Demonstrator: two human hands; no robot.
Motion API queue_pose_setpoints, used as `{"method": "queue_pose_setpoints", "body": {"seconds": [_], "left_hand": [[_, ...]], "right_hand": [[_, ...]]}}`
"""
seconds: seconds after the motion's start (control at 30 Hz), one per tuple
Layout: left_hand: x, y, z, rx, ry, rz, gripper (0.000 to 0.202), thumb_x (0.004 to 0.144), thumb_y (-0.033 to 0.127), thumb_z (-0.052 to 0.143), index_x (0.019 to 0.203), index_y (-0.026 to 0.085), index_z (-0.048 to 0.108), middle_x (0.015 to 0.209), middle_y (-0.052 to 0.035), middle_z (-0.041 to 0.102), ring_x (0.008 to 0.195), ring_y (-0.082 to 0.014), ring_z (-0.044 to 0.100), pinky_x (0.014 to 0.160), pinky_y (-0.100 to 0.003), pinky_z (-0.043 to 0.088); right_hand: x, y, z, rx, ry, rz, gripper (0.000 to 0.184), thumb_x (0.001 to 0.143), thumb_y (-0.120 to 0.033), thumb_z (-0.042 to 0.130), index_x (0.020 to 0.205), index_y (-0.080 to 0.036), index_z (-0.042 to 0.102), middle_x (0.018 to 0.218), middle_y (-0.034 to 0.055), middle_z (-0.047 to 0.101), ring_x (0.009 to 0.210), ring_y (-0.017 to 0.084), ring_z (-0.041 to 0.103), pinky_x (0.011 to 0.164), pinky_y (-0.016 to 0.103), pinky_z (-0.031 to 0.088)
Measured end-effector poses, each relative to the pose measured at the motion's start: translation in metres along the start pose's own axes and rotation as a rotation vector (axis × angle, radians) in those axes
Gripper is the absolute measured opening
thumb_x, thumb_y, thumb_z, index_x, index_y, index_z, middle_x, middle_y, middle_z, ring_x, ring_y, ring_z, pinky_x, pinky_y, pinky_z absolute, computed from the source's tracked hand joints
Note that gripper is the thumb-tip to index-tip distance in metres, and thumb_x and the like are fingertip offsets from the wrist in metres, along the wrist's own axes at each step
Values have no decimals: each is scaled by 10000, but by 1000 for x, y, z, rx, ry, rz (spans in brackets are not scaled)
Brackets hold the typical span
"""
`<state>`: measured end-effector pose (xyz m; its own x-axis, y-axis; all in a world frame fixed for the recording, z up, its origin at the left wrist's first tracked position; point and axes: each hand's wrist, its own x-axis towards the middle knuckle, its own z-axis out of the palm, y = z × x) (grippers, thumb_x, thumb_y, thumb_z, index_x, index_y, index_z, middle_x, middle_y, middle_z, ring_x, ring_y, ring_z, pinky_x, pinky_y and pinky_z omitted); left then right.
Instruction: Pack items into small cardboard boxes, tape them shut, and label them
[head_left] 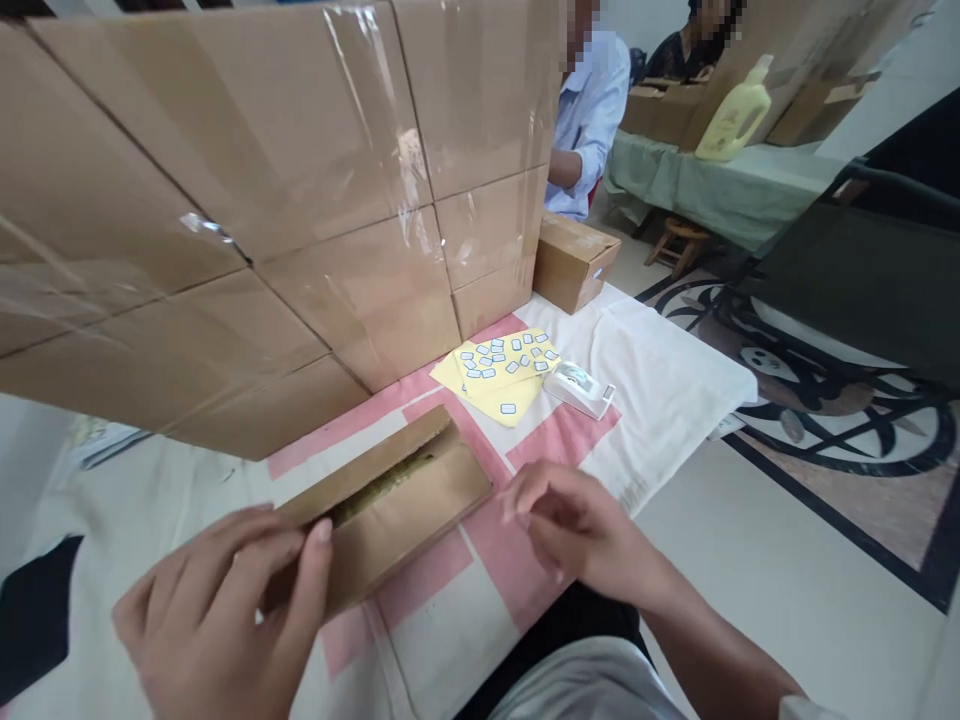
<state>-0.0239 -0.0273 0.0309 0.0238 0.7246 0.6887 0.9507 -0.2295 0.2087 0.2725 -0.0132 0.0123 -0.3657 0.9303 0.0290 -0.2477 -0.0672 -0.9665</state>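
A small brown cardboard box (420,525) lies slantwise on the cloth-covered table, its top flaps slightly parted. Through the slit something greenish-gold (382,490) shows; its kind cannot be made out. My left hand (225,600) grips the box's near left end, with the thumb on the flap by the slit. Just off the right end of the box is my right hand (577,525), slightly blurred, its fingers curled inward; whether anything small is between them is hidden. Beyond the box lie yellow sticker sheets (510,370) with small blue-edged labels, beside a small white box (581,388).
Taped cartons (300,220) form a wall along the table's far side. A closed carton (576,262) stands at its right end, near a person in a light blue shirt (600,110). Behind are a yellow jug (735,115), a stool (677,245) and a dark chair (870,250).
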Motion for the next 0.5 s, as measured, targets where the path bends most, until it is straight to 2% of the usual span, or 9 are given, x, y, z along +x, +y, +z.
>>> {"method": "queue_pose_setpoints", "body": {"seconds": [0.07,0.1,0.13,0.2,0.27,0.3,0.37,0.43,0.5], "left_hand": [[-22,11,-9,-93,119,111,134,780,216,767,806,228,636,877,-25,680,865,-239,676,859,-415,472],[-35,17,-11,-174,118,146,118,795,217,754,862,233,659,876,-28,675,832,-227,666,813,-393,495],[-47,22,-11,-263,70,134,108,849,257,708,950,231,681,911,-48,679,841,-227,664,776,-376,512],[-69,32,-8,-402,-24,45,295,958,415,589,1144,204,678,1014,-96,690,903,-242,679,745,-358,548],[-84,38,-5,-498,-77,14,463,980,563,521,1209,188,669,1045,-108,682,917,-240,684,715,-337,574],[-88,40,-4,-544,-89,17,472,972,582,534,1189,190,682,1020,-98,672,892,-229,679,690,-322,577],[-94,44,-3,-629,-68,13,326,952,468,628,1097,189,715,924,-63,637,798,-191,646,621,-289,555],[-98,47,-4,-669,18,3,114,879,234,718,984,190,729,815,-23,590,696,-151,587,552,-257,501],[-103,49,-4,-651,107,-19,158,814,116,744,947,200,731,768,-5,572,662,-139,557,532,-246,471]], "right_hand": [[-4,2,25,-54,-150,-78,95,917,-168,619,897,-261,623,950,29,686,580,105,544,472,234,390],[-6,5,35,-98,-221,-118,122,889,-134,615,882,-256,623,928,27,695,616,116,565,505,238,401],[-9,8,43,-144,-286,-147,144,864,-108,608,876,-250,624,918,27,705,646,124,584,544,243,421],[-13,16,56,-221,-380,-177,156,847,-85,581,879,-230,629,913,29,715,695,131,607,624,251,462],[-16,22,64,-262,-441,-178,170,863,-74,538,903,-208,635,914,30,705,740,129,620,685,246,483],[-18,24,67,-277,-467,-171,175,868,-71,525,911,-200,636,912,28,695,754,126,619,699,239,485],[-20,28,69,-307,-506,-161,170,864,-69,522,910,-191,630,894,20,669,753,119,601,704,225,479],[-23,30,70,-340,-514,-150,161,862,-70,525,908,-192,620,873,8,645,726,111,573,695,218,470],[-24,31,69,-361,-499,-148,155,869,-72,525,911,-196,608,862,0,634,713,109,561,700,218,468]]}}
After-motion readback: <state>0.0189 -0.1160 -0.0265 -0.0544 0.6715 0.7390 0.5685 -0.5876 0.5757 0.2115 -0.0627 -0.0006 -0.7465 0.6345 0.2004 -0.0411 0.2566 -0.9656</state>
